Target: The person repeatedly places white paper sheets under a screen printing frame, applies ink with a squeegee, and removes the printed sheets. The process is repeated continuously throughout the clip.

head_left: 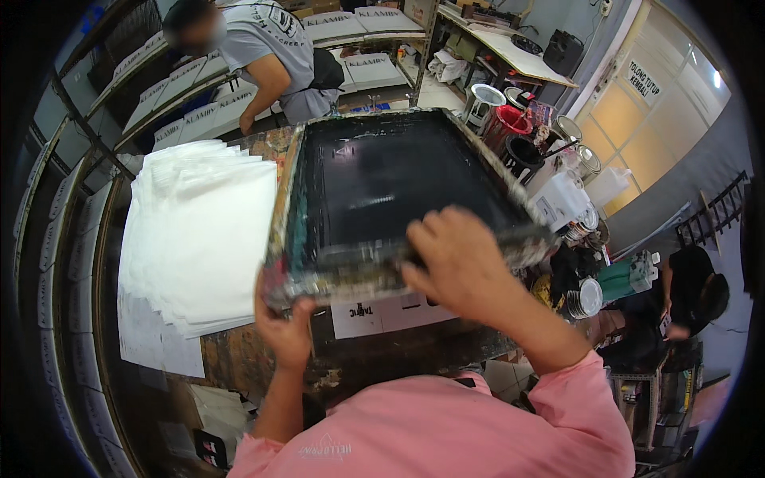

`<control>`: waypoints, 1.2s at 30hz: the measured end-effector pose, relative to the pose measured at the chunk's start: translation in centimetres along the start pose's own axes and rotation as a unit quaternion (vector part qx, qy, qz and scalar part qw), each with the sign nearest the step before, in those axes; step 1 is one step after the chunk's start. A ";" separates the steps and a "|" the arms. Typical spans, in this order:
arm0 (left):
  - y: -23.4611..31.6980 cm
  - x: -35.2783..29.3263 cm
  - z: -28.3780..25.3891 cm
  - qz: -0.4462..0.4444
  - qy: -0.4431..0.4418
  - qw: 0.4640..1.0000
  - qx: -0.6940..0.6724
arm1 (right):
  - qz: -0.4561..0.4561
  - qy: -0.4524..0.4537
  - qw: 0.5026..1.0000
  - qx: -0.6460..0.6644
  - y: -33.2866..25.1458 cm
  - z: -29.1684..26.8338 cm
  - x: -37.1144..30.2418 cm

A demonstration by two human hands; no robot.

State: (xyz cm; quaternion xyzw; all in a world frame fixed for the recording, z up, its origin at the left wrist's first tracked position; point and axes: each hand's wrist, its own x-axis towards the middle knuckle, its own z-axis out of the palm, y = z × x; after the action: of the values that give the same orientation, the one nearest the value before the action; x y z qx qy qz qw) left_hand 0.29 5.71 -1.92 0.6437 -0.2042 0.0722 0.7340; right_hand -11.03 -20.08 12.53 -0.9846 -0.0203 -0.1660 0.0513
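A screen printing frame (351, 280) with a black inked mesh lies over the worktable, its near edge lifted a little. My left hand (285, 331) grips the frame's near left corner, thumb in front. Over the near rail, right of its middle, my right hand (458, 259) is bent, fingers inside the frame and thumb on the near side; it is slightly blurred. Part of a printed white sheet (390, 317) shows under the near edge; the frame hides the rest. To the left lies a fanned stack of white sheets (199, 231).
The stained worktable (239, 350) runs beneath everything. Ink cans, a red tub (512, 119) and plastic jugs (562, 197) crowd the right side. Racks with printed sheets (179, 84) stand behind and left. One person (271, 60) bends at the far left, another (693, 291) sits at right.
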 end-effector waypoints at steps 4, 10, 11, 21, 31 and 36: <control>1.5 8.6 2.9 0.161 0.069 0.982 -0.070 | -0.014 0.189 0.976 -0.112 2.0 -4.1 7.5; -12.3 20.7 6.4 0.014 -0.031 0.997 0.063 | -0.038 0.260 0.962 -0.078 4.3 -6.9 14.3; -15.0 22.0 7.2 -0.101 -0.094 0.976 0.169 | -0.007 0.224 0.971 -0.077 4.2 -7.8 14.9; -26.3 28.1 12.4 0.161 -0.169 0.910 0.342 | 0.035 0.205 0.976 -0.069 4.4 -10.2 16.4; -16.5 24.7 2.2 -0.012 -0.109 0.932 0.344 | 0.015 0.222 0.974 -0.051 3.3 -9.7 16.7; -16.9 17.2 -13.1 -0.031 0.099 0.964 0.247 | 0.010 0.226 0.971 -0.078 4.1 -6.5 13.3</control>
State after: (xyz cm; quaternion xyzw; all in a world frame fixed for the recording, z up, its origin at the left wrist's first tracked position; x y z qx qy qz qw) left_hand 24.82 13.02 -11.78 0.8003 -0.0861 0.1611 0.5710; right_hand -0.31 -24.56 22.60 -0.9225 0.0152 -0.3851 -0.0207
